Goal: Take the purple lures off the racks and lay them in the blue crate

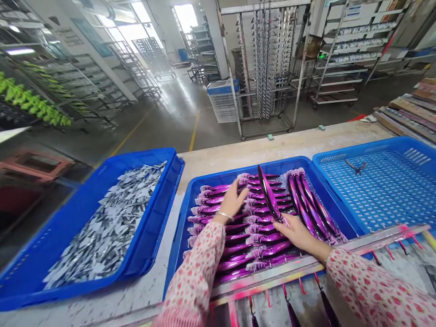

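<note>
My right hand (293, 230) grips the wrapped lower end of a glossy purple-and-black fishing lure (268, 193), which stands tilted above the others. My left hand (232, 200) is over the rows of purple lures (235, 247), thumb apart from the fingers. Its fingertips are close to the wrapped ends of the upper rows; whether they touch one I cannot tell. The lures lie side by side in a blue tray (195, 181), most crosswise, with several (308, 206) lengthwise at the right. Pale wrapping covers one end of each.
A blue bin (143, 254) of small silvery pieces stands at left. At right, a perforated blue basket (378, 190) holds pliers (357, 167). A paint-stained metal rack (265, 277) with hooks and hanging dark lures crosses in front of me. Wheeled racks (265, 63) stand beyond the table.
</note>
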`<state>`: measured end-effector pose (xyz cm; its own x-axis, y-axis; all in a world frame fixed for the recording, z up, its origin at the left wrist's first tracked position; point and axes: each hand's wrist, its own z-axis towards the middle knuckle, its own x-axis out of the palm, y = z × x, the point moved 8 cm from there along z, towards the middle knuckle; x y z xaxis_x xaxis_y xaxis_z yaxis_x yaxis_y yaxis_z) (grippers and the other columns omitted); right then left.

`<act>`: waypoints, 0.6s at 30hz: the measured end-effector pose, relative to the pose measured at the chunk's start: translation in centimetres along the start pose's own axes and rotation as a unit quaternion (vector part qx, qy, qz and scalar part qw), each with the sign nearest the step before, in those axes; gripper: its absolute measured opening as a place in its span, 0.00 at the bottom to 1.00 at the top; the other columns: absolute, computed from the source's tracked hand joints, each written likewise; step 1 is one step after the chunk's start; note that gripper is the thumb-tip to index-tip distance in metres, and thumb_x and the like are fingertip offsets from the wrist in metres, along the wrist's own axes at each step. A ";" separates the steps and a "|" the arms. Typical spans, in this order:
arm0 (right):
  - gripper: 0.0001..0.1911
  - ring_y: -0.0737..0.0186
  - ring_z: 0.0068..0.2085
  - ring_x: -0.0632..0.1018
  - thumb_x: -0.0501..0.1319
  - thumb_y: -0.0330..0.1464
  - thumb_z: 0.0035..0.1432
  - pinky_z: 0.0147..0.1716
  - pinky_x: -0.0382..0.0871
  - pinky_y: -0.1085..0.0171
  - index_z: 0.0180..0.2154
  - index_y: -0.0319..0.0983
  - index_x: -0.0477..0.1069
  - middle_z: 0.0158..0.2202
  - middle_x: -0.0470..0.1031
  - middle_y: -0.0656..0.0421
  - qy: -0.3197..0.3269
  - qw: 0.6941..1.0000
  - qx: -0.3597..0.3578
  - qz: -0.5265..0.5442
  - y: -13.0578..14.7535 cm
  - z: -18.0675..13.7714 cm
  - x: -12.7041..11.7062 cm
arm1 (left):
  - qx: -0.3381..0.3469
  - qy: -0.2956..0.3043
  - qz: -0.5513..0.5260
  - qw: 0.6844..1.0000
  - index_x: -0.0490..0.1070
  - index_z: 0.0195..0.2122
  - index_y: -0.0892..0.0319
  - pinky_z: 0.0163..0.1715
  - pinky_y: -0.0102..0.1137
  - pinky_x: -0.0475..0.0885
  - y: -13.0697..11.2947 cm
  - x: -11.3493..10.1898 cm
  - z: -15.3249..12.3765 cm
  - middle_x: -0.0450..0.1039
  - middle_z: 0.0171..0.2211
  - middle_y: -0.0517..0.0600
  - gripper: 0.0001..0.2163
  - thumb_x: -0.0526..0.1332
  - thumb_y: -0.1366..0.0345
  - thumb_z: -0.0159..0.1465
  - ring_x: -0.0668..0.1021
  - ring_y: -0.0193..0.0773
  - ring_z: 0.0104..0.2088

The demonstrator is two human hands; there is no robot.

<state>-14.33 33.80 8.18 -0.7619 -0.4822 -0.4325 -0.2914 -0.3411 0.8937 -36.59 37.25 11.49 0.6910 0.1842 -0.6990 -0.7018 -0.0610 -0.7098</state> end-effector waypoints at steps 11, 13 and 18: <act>0.21 0.52 0.50 0.75 0.54 0.38 0.67 0.51 0.69 0.52 0.58 0.38 0.64 0.50 0.74 0.50 -0.014 0.990 -0.054 -0.132 0.2 -0.3 0.3 | 0.126 -0.081 0.028 0.988 0.65 0.57 0.59 0.54 0.43 0.70 -7.7 -4.3 2.1 0.71 0.50 0.58 0.19 0.58 0.68 0.65 0.76 0.47 0.50; 0.19 0.51 0.50 0.74 0.54 0.37 0.68 0.51 0.70 0.51 0.57 0.38 0.66 0.49 0.75 0.50 0.013 0.982 -0.071 -0.175 0.3 -0.5 1.1 | 0.113 -0.081 0.192 0.971 0.67 0.59 0.59 0.55 0.43 0.68 -5.2 -5.8 4.4 0.68 0.54 0.59 0.21 0.56 0.73 0.64 0.75 0.48 0.51; 0.13 0.51 0.49 0.75 0.56 0.33 0.67 0.50 0.71 0.51 0.52 0.38 0.69 0.47 0.76 0.51 0.062 0.968 -0.102 -0.223 0.5 -1.0 2.6 | 0.039 0.032 0.411 0.910 0.69 0.59 0.57 0.55 0.43 0.68 2.6 -4.5 6.5 0.70 0.54 0.61 0.23 0.47 0.77 0.66 0.76 0.49 0.52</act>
<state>-15.90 31.60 7.41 -0.5086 -0.3392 -0.7914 -0.4449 -0.6835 0.5788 -42.64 42.67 13.37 -0.0660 0.0495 -0.9966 -0.9947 -0.0819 0.0618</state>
